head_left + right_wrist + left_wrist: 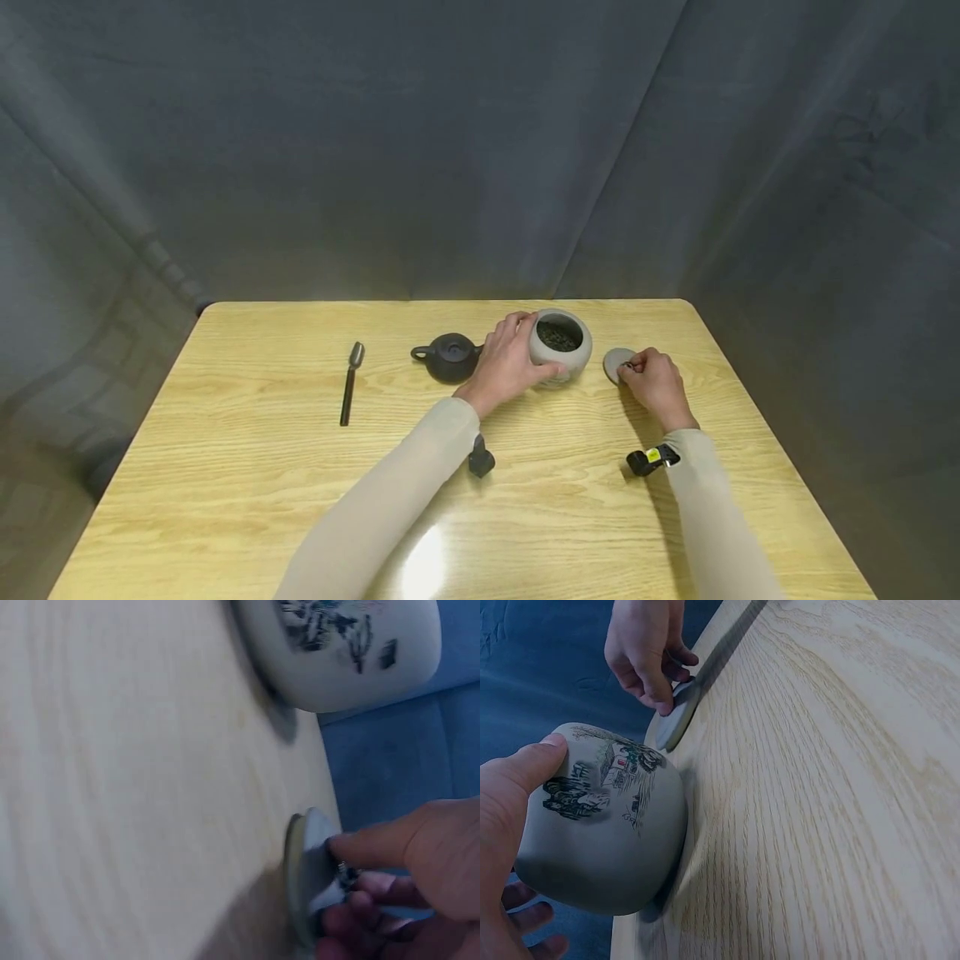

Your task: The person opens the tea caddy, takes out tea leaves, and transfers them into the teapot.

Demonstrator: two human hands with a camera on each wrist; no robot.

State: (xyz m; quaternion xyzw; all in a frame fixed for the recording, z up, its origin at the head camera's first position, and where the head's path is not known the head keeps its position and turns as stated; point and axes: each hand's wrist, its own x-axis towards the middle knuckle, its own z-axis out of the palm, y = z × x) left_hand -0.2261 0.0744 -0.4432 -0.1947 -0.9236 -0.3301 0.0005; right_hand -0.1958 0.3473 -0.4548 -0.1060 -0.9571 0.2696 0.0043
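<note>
A round grey tea jar (572, 368) stands uncovered toward the back of the table, dark loose leaves (557, 337) visible inside. My left hand (506, 362) holds it from the left, thumb on the near side and fingers around the far side. A painted landscape shows on the jar's wall (607, 825) in the left wrist view. To the right of the jar, my right hand (658, 390) pinches the knob of a flat grey lid (613, 365). The lid (300, 877) is at or just above the tabletop; I cannot tell whether it touches.
Left of the jar sits a dark teapot (450, 360), its spout partly behind my left hand. Farther left lies a tea scoop (348, 392) with a dark handle and metal bowl. The wooden table (225, 467) ends before grey curtains (375, 167) at the back and sides.
</note>
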